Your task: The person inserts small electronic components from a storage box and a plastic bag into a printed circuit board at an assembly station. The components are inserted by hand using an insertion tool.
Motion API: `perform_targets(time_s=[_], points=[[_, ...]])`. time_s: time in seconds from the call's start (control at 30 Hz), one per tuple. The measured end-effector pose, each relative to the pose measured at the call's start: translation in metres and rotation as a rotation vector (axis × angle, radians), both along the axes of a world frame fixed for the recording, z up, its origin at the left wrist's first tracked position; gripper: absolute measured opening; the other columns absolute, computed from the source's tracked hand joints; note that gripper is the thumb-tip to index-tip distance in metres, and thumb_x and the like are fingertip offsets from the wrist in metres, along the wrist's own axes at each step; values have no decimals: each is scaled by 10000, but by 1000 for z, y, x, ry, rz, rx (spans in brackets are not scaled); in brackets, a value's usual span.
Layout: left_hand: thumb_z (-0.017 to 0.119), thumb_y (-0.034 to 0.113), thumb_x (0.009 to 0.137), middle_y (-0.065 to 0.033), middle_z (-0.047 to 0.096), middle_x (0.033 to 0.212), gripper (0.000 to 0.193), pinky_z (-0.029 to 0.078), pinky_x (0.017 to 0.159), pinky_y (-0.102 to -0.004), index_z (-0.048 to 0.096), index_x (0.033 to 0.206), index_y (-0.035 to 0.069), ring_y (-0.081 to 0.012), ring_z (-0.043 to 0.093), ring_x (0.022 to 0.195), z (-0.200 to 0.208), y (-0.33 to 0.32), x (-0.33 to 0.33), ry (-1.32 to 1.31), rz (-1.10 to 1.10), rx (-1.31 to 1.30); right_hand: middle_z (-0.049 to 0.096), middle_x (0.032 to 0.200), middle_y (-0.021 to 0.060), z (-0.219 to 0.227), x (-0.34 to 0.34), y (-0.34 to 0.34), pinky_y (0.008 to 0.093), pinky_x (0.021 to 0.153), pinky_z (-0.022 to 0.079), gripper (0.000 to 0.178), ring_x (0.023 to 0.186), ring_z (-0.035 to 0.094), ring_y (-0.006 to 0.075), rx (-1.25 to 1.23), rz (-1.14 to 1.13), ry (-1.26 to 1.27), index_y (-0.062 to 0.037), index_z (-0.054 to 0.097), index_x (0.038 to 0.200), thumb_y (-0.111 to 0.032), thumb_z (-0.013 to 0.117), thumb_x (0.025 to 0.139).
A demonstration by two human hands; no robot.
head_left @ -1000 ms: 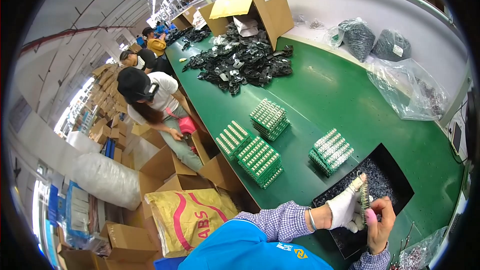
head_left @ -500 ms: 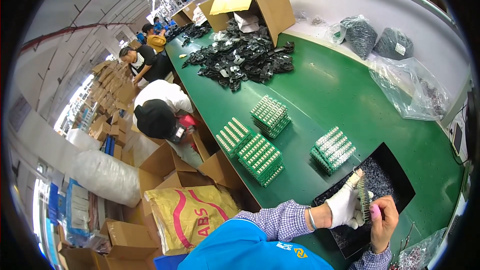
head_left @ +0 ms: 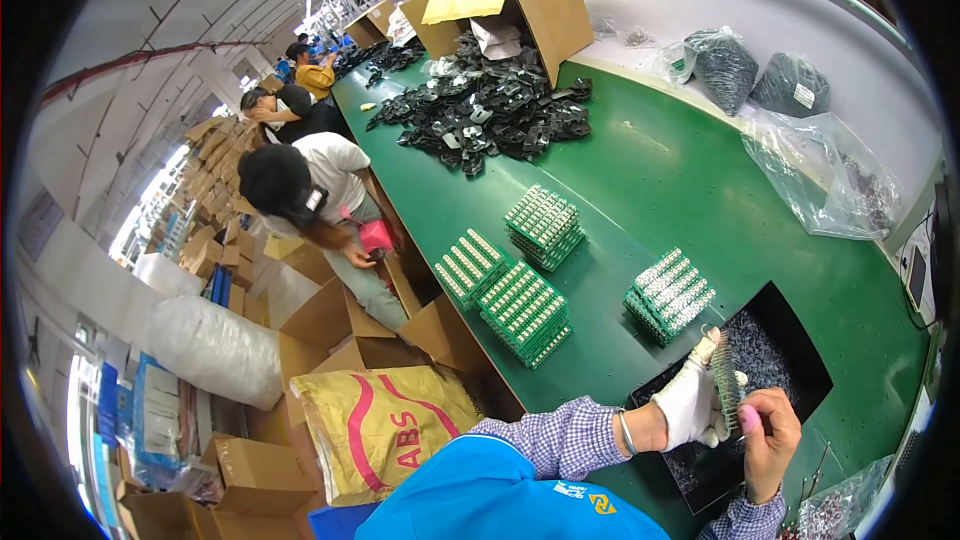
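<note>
My left hand (head_left: pixel 690 408), in a white glove, grips a narrow green circuit board (head_left: pixel 725 378) seen nearly edge-on, with a row of thin pins along it. My right hand (head_left: pixel 768 442) is bare, thumb and fingers pinched together at the board's lower end. Whatever is between those fingertips is too small to make out. Both hands are over a black tray (head_left: pixel 812 372) holding many tiny dark parts (head_left: pixel 765 345). Just beyond the left hand stands a stack of green circuit boards (head_left: pixel 668 295). Further left are more board stacks (head_left: pixel 523 315), close together.
A large heap of black plastic parts (head_left: pixel 480 115) lies before an open carton (head_left: pixel 550 15) on the green table (head_left: pixel 640 180). Filled plastic bags (head_left: pixel 722 70) line the back wall. A clear bag (head_left: pixel 845 510) lies near right. Left of the table, a person (head_left: pixel 320 180) bends over cartons (head_left: pixel 330 315).
My hands stay almost in place, still at the board over the tray. The nearest person at left has lifted up and shifted left; another person behind has raised a hand towards the head.
</note>
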State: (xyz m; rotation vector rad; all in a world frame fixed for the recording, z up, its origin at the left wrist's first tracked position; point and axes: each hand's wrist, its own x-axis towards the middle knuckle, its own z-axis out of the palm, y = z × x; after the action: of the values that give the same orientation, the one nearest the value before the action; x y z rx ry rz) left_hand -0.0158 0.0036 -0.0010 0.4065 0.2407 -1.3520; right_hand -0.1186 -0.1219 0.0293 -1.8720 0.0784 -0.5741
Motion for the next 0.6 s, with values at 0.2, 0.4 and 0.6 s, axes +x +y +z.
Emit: perform_targets(time_s=[0.2,0.4,0.6], points=[[417,863,743,-49,582,856,778,387,492,-304,568,931,124,-195,512,632,-7,4,1,17,18,-56,615,845,96,6,2,5,269,652,420,134,732,502,184,-51,9,-5,10,659,841,-12,680,711],[411,865,743,-45,572,843,791,402,495,-326,560,935,112,-205,528,652,1,8,-6,3,29,-46,616,874,103,2,-6,2,273,656,426,148,738,510,188,-1,41,-35,6,677,845,-12,685,699],[402,765,801,-153,615,1036,811,467,626,-421,569,1121,39,-285,595,796,5,3,6,197,38,-92,622,824,104,2,1,-7,253,614,441,97,701,550,165,51,-4,21,38,667,878,-6,613,811]])
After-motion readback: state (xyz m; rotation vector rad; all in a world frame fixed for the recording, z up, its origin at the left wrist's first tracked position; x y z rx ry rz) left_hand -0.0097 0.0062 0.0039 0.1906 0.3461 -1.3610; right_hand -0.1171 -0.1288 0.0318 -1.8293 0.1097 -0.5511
